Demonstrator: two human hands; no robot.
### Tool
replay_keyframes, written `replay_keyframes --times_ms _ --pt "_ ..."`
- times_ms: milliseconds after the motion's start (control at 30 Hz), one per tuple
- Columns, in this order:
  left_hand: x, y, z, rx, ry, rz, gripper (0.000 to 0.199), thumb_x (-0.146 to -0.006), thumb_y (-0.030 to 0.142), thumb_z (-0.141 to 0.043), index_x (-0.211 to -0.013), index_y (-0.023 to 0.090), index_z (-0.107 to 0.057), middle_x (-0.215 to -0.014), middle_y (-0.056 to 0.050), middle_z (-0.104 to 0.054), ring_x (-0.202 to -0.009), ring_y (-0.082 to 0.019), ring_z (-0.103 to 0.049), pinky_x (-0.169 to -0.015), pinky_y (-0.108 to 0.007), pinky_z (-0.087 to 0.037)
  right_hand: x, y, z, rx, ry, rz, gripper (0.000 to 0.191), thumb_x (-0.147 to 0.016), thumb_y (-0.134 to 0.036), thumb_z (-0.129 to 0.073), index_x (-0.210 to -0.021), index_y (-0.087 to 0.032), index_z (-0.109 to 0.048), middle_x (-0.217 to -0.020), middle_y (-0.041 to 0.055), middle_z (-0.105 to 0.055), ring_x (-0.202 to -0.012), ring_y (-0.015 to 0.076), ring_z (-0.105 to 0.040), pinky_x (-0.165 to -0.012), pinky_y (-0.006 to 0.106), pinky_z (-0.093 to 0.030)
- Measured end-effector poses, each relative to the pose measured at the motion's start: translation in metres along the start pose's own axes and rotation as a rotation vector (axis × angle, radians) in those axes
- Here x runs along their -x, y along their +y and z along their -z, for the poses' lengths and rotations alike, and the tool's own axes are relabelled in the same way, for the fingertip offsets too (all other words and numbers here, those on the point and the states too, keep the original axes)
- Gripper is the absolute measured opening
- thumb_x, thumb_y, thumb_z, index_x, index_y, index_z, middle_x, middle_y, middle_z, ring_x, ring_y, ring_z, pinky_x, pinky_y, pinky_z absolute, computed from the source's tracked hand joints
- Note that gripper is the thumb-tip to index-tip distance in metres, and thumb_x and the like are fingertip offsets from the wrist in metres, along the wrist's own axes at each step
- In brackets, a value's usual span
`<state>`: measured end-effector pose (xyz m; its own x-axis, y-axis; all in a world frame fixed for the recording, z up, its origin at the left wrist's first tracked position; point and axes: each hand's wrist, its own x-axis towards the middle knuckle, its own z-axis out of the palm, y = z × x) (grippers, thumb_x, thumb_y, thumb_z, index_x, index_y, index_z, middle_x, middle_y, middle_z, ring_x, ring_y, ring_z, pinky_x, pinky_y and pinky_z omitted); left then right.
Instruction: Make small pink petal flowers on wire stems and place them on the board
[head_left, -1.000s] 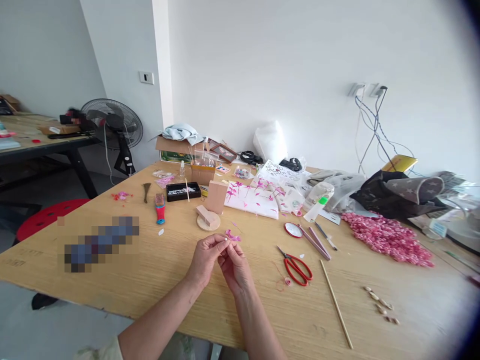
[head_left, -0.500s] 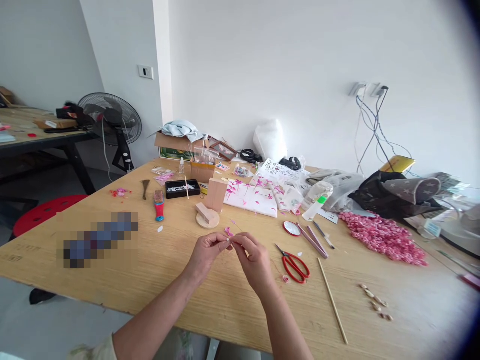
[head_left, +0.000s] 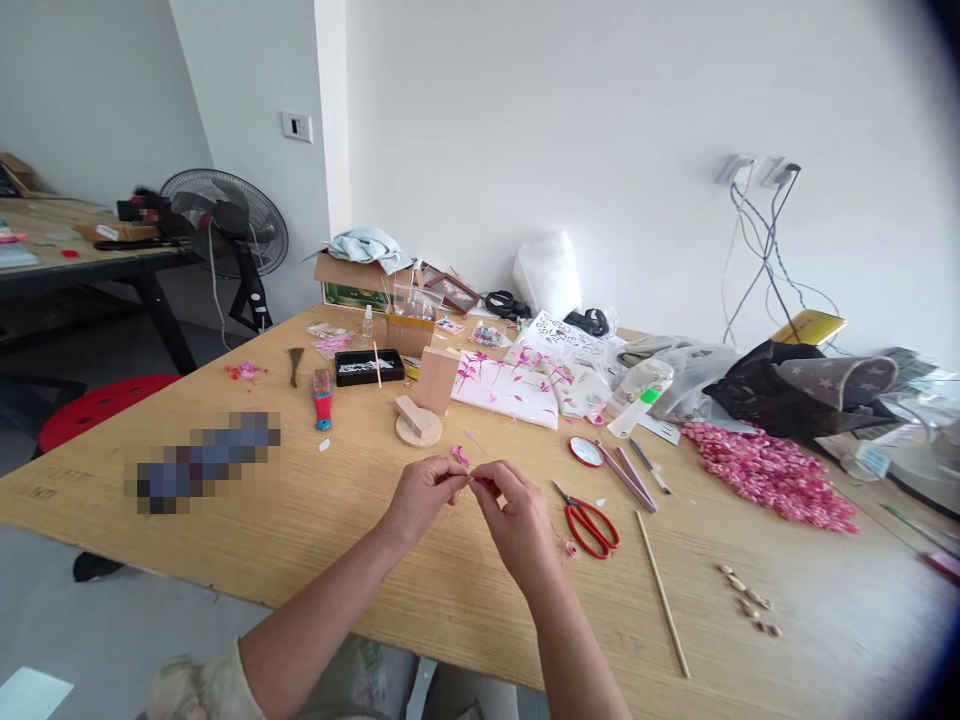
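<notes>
My left hand (head_left: 427, 495) and my right hand (head_left: 511, 510) meet fingertip to fingertip above the middle of the table. Both are pinched closed around a small pink petal piece (head_left: 460, 455), which shows just beyond the fingertips; which fingers bear it is hard to tell. Right of my right hand lie red-handled scissors (head_left: 591, 522), with a small pink roll (head_left: 571, 549) beside them. Beyond my hands, a wooden block (head_left: 436, 380) stands upright behind a round wooden disc (head_left: 418, 428). Pink flower pieces on stems (head_left: 517, 375) rest on a white pad (head_left: 506, 398).
A wooden stick (head_left: 662, 595), tweezers (head_left: 630, 478) and a round white dish (head_left: 586, 451) lie to the right, near a pink bead-like heap (head_left: 765, 475). On the left are a brush (head_left: 322, 400) and a black tray (head_left: 369, 367). Boxes and bags line the back.
The view has shifted slightly. My hands remain together, with their fingertips a little closer and the pinch slightly changed.
</notes>
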<state>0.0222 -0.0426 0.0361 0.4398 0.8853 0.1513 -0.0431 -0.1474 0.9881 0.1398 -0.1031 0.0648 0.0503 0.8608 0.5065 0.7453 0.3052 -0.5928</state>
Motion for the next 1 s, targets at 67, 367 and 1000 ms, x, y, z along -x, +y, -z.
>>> replay_keyframes --times_ms 67,367,1000 --pt "0.001 -0.001 -0.001 -0.024 -0.009 -0.017 0.013 -0.068 0.023 -0.054 -0.069 0.016 -0.066 -0.056 0.002 -0.051 -0.052 -0.009 -0.044 -0.051 -0.02 -0.036 0.002 0.003 -0.005 -0.025 0.032 -0.027 0.011 -0.078 -0.016 -0.046 -0.075 -0.019 -0.056 -0.071 0.0009 -0.057 -0.062 0.011 -0.052 -0.057 0.02 -0.039" --pt "0.003 -0.002 -0.004 0.026 -0.02 0.015 0.015 -0.068 0.023 -0.053 -0.071 0.016 -0.066 -0.062 0.0 -0.056 -0.055 -0.011 -0.05 -0.055 -0.022 -0.042 0.005 0.009 -0.01 0.015 0.09 -0.072 0.014 -0.078 -0.016 -0.045 -0.081 -0.019 -0.058 -0.073 0.0016 -0.058 -0.063 0.0114 -0.052 -0.058 0.021 -0.04" --pt "0.003 -0.007 -0.001 -0.054 -0.114 -0.048 0.016 -0.071 0.024 -0.054 -0.07 0.017 -0.068 -0.065 -0.001 -0.058 -0.064 -0.014 -0.049 -0.061 -0.024 -0.036 0.008 -0.001 -0.002 0.2 -0.041 -0.122 0.016 -0.081 -0.02 -0.041 -0.076 -0.019 -0.056 -0.071 0.002 -0.056 -0.062 0.0124 -0.053 -0.057 0.022 -0.036"
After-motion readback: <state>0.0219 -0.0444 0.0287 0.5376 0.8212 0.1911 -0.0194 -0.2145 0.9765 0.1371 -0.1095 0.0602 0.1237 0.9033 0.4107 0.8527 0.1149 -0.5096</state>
